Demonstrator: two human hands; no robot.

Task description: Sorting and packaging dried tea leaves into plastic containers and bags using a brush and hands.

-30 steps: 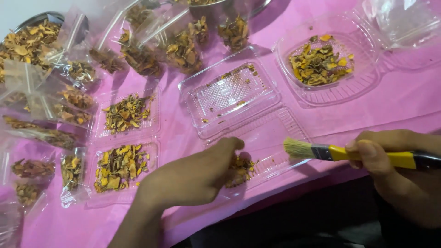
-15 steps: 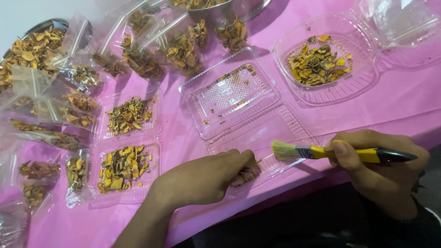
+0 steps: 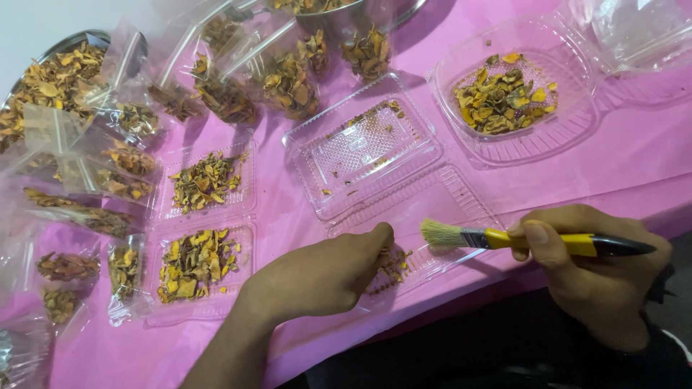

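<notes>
My right hand [image 3: 591, 270] grips a small paintbrush [image 3: 504, 238] with a yellow and black handle, its pale bristles pointing left over the near half of an open clear plastic clamshell tray [image 3: 447, 198]. My left hand [image 3: 317, 277] rests curled on that same half, fingertips pinching at a small heap of dried yellow-brown plant pieces [image 3: 393, 265]. The bristles sit just right of my left fingertips. The far half of the tray [image 3: 360, 148] holds only a few crumbs.
A pink cloth [image 3: 634, 155] covers the table. Another clear tray [image 3: 504, 94] with dried pieces stands at the back right. Two filled trays [image 3: 198, 223] lie at left, among several plastic bags of dried pieces [image 3: 94, 158]. A metal bowl [image 3: 339, 11] is at the back.
My right hand has carried the brush leftward toward my left hand. My left hand has slid down onto the near half of the tray, closing over the small heap.
</notes>
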